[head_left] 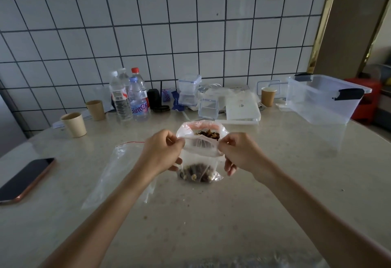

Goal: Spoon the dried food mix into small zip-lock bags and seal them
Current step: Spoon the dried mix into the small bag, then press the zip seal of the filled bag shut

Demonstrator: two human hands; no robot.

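Progress, mid-frame: one small zip-lock bag (198,157) held up over the counter (275,183), dried food mix (195,174) settled in its bottom, mouth not yet closed. Left hand (161,152) pinches the left end of the zip strip, right hand (239,153) pinches the right end; each grip is clamped on the bag's top edge, thumb against fingers. Judged stage: filling of this bag done, sealing under way. Behind it, a larger open bag (202,129) with more mix inside, so more portions likely remain. An empty bag (112,174) with a red zip line lies flat at left of centre, unfilled. No spoon seen. Writing: a water bottle (137,100) at upper left of centre carries a blue label, lettering too blurred to read with certainty. Phone (25,180) at far left, screen dark.
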